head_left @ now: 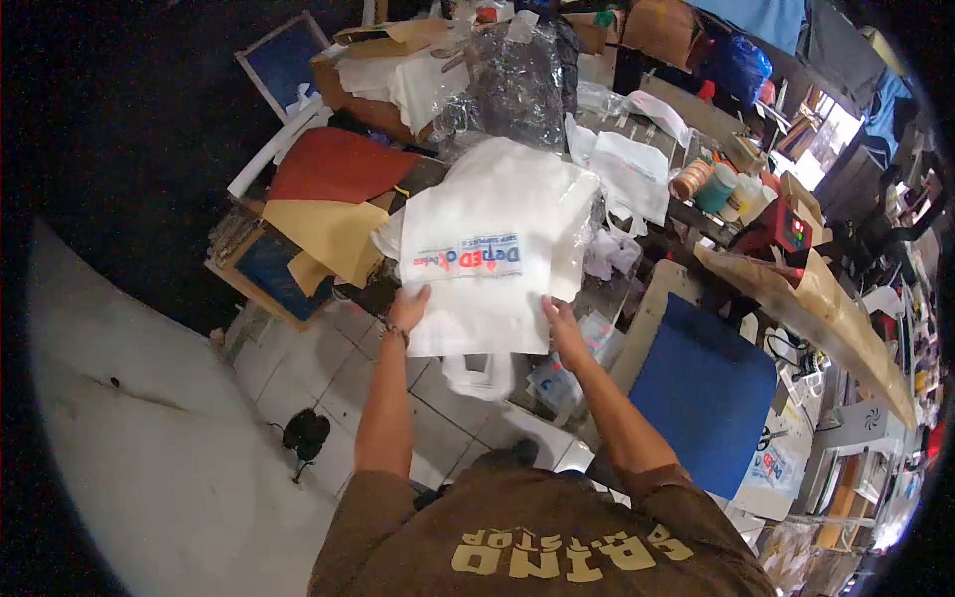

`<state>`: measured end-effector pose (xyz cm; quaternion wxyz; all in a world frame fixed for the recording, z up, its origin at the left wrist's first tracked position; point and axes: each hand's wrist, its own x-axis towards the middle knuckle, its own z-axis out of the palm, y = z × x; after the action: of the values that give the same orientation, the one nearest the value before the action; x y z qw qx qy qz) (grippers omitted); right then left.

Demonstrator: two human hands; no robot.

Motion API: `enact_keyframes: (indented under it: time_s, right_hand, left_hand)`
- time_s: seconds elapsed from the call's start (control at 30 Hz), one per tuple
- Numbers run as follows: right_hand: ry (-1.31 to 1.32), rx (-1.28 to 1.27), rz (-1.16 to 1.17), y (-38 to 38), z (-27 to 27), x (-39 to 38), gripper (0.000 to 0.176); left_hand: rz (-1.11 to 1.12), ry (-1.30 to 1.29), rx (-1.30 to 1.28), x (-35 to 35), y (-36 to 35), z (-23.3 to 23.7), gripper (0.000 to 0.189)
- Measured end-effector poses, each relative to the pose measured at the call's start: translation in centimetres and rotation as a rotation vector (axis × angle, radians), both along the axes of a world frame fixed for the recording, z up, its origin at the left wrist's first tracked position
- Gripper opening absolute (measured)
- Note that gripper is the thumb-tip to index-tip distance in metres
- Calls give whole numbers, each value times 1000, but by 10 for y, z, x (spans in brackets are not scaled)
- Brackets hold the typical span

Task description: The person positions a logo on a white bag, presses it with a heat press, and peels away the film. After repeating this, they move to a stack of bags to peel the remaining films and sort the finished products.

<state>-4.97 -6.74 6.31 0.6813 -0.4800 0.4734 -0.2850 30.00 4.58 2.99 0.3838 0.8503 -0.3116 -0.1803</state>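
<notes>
A white bag (468, 219) with blue and red printing lies on a pile of white material in the middle of the view. Its handle loop hangs down at the near edge, over the tiled floor. My left hand (408, 308) grips the bag's near left side, with the thumb on top. At the near right side my right hand (563, 328) holds the bag's edge, its thumb also on top. The fingers under the bag are hidden. Clear plastic shows along the right side of the pile.
Red cloth (338, 164) and yellow sheets (333, 234) lie at the left. A blue flat board (704, 388) rests at the right. Behind it stand jars (715, 188) and a red device (781, 229). Another printed white bag (629, 169) lies beyond the pile.
</notes>
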Motion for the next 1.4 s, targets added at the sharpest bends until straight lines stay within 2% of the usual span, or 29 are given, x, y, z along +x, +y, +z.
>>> enact_keyframes:
  time_s: [0.03, 0.1, 0.13, 0.23, 0.33, 0.37, 0.43, 0.47, 0.5, 0.57, 0.63, 0.67, 0.7, 0.73, 0.77, 0.8, 0.83, 0.87, 0.9, 0.93, 0.97, 1.0, 1.03, 1.07, 1.17, 1.23, 1.3, 1.37, 1.4]
  right_hand:
    - [-2, -6, 2, 0, 1, 3, 58]
    - [189, -526, 93, 12, 7, 3, 63]
    - [190, -451, 151, 20, 37, -4, 62]
    - [19, -371, 188, 23, -1, -22, 57]
    - [95, -156, 378, 38, -14, -56, 59]
    - [82, -169, 385, 48, -19, -58, 59]
    - [204, -410, 277, 67, -43, -59, 63]
    - [201, -404, 269, 70, -54, -58, 63]
    - [128, -287, 241, 75, -63, -57, 64]
    - [61, -155, 191, 93, -69, -55, 65]
    - [125, -433, 233, 103, -55, -51, 63]
    - [137, -440, 204, 103, -45, -45, 63]
    - [156, -453, 214, 102, -30, -33, 61]
    - [175, -463, 221, 101, -15, -18, 60]
    - [193, -471, 226, 98, -1, 0, 59]
    - [118, -519, 247, 90, 13, 21, 60]
    - [43, -566, 265, 78, 30, 47, 61]
    - [24, -666, 228, 70, 58, 75, 62]
    - [9, -764, 198, 65, 86, 105, 63]
    - [-91, -787, 195, 58, 103, 140, 63]
    - [-193, -805, 202, 51, 116, 165, 64]
    - [-181, -791, 201, 45, 135, 175, 64]
    - [-175, -656, 314, 39, 157, 188, 65]
    - [-175, -519, 422, 36, 167, 202, 66]
    - [240, -868, 111, 1, 86, 210, 83]
    - [726, -825, -69, -20, 59, 194, 98]
    - [758, -771, -119, -38, 45, 183, 100]
    - [780, -720, -173, -50, 50, 182, 103]
    - [814, -661, -166, -53, 61, 186, 105]
  left_hand:
    - [-56, -85, -33, -20, 7, 20, 65]
    - [-122, -163, -58, -37, 17, 47, 61]
    - [-82, -146, -70, -39, 18, 54, 58]
    - [-29, -67, -43, -47, 28, 83, 52]
    - [-223, 502, -65, -53, 46, 82, 47]
    - [-218, 486, -74, -56, 52, 80, 47]
    - [-228, 200, -132, -79, 61, 77, 56]
    - [-199, 492, -96, -88, 67, 93, 62]
    - [-207, 495, -84, -102, 72, 111, 62]
    - [72, 620, -206, -117, 76, 126, 65]
    - [-187, 200, -146, -69, 68, 59, 54]
    - [-164, 116, -231, -69, 65, 72, 44]
    - [-153, -156, -279, -44, 56, 48, 42]
    - [-117, -124, -241, -70, 61, 123, 45]
    - [-152, -211, -193, -38, 57, 126, 48]
    - [-106, -356, -334, -14, 53, 128, 50]
    - [-132, -314, -207, -1, 52, 172, 48]
    - [-161, -196, -390, 32, 52, 176, 46]
    - [-106, -340, -230, 83, 48, 181, 46]
    - [-79, -189, -293, 128, 44, 189, 47]
    - [-102, -239, -299, 193, 41, 176, 46]
    - [-69, -123, -356, 222, 40, 191, 40]
    - [-236, 51, -469, 232, 38, 223, 35]
    - [-148, -122, -315, 254, 34, 244, 32]
    - [-200, -266, -139, 366, 11, 235, 32]
    - [-247, -228, -81, 424, -6, 209, 33]
    - [-301, -193, -38, 470, -26, 169, 34]
    - [-278, -538, 129, 500, -39, 128, 38]
    - [-301, -537, 119, 500, -44, 122, 38]
